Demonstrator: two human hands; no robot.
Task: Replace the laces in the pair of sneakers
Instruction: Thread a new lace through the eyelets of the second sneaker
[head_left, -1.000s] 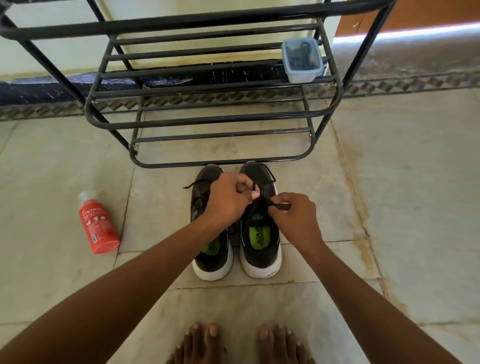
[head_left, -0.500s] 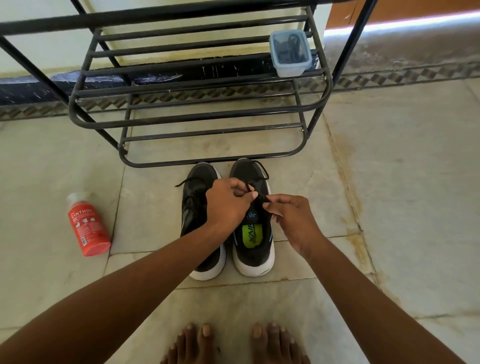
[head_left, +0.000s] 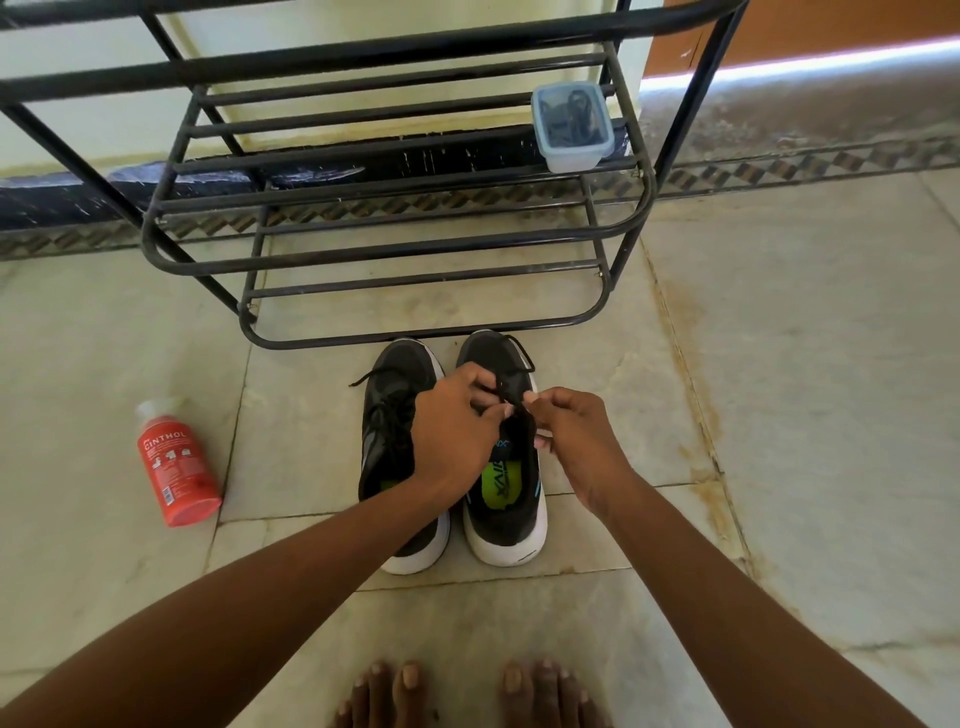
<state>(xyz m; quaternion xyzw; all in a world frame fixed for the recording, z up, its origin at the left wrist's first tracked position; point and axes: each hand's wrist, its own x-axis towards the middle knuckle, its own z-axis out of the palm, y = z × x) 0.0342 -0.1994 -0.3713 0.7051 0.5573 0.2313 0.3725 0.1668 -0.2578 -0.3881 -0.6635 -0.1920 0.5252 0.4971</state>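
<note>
Sneakers (head_left: 452, 457) before rack (head_left: 395, 244); bottle (head_left: 176, 462) left.

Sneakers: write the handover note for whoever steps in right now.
Left hand and right hand both pinch the black lace over the right sneaker, working it at the eyelets.
Left sneaker stands beside it, laced, lace ends loose.
Clear lidded container holding dark laces sits on the black metal shoe rack.
Done: cannot tell whether any lace has been swapped.
Left: finish the right sneaker, then check the left.
</note>
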